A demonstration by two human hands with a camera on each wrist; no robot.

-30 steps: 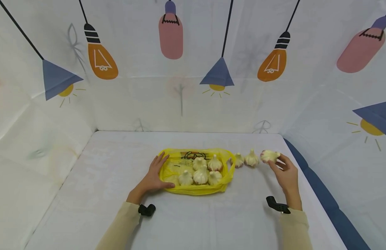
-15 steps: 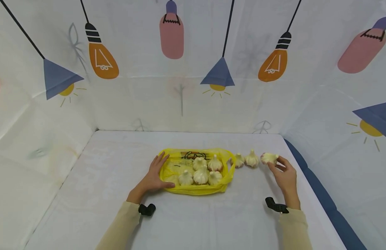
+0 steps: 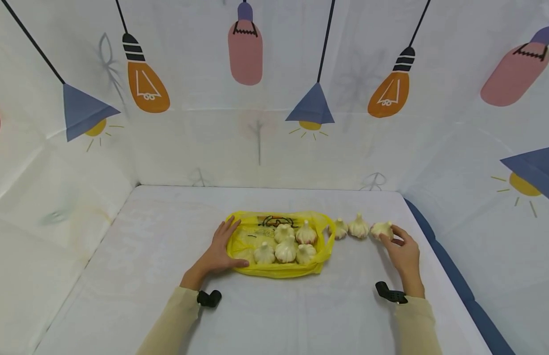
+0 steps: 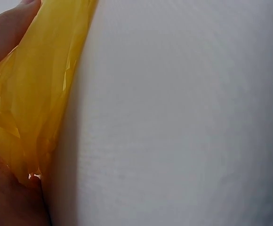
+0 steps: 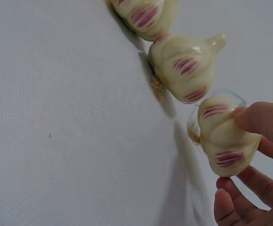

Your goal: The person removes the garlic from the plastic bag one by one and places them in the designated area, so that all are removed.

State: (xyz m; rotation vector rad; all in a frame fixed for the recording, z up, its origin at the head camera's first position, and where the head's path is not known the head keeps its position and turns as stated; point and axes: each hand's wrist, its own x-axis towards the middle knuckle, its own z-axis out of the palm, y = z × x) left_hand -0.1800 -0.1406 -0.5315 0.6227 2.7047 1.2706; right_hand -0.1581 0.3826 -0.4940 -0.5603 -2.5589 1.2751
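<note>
At the right end of a short row, my right hand [image 3: 404, 251] pinches a garlic bulb [image 5: 226, 136] between thumb and fingers, close over the table. The bulb is cream with purple streaks and a tuft of roots. Beside it stand two more bulbs, the nearer garlic bulb [image 3: 358, 227] and another garlic bulb [image 3: 340, 229] partly behind the bag's handle. My left hand [image 3: 217, 252] rests spread on the left end of a yellow plastic bag [image 3: 278, 270], thumb along the front rim and fingers on the back-left side. Several garlic bulbs [image 3: 285, 250] lie in the bag's opening.
The white table [image 3: 274, 315] ends at a wall sheet [image 3: 190, 138] printed with lamps. Along its right side runs a dark blue edge [image 3: 452, 266]. Each wrist wears a black camera mount, such as the right mount [image 3: 390, 293].
My right hand has moved slightly left, and the bulb in it has tipped from lying sideways to more upright, near the row. My left hand and the bag stay in place.
</note>
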